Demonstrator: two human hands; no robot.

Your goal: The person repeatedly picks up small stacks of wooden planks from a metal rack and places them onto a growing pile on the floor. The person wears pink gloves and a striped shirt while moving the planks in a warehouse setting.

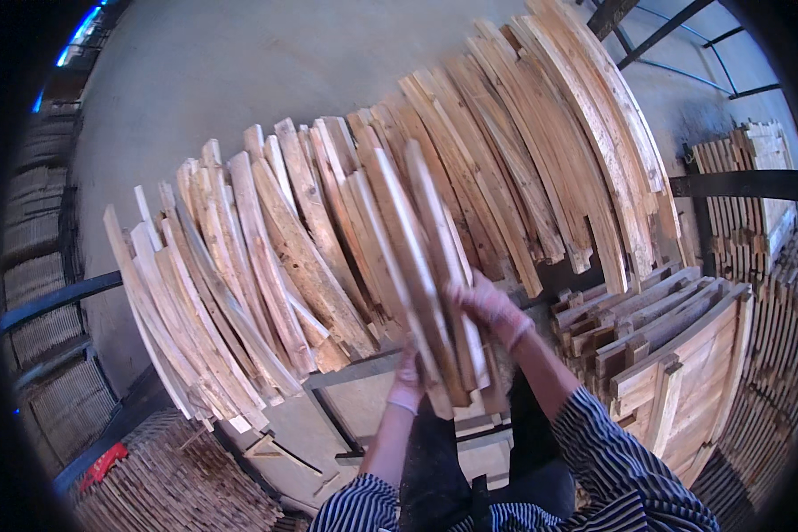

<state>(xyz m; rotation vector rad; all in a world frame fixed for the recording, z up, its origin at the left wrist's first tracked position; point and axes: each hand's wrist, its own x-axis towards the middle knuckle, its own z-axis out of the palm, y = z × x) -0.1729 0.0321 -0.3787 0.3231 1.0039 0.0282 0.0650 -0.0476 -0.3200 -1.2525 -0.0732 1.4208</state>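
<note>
A bundle of several narrow wooden planks (pixel 414 275) stands on end between my two hands, tilted away from me and slightly blurred. My left hand (pixel 406 381) presses against the bundle's left side near its lower end. On the right side, a little higher up, my right hand (pixel 492 309) grips the same planks, its fingers wrapped on their edge. Both hands appear to wear pale pinkish gloves. Behind the bundle, long rough planks (pixel 310 239) lie side by side in a wide row, some with bark-marked edges.
At my right stands a stack of nailed wooden panels (pixel 683 363), with more panels (pixel 754 195) beyond. Another slatted stack (pixel 164 479) sits at lower left beside a red object (pixel 105 465). Dark metal bars (pixel 62 301) support the plank row over a concrete floor (pixel 328 53).
</note>
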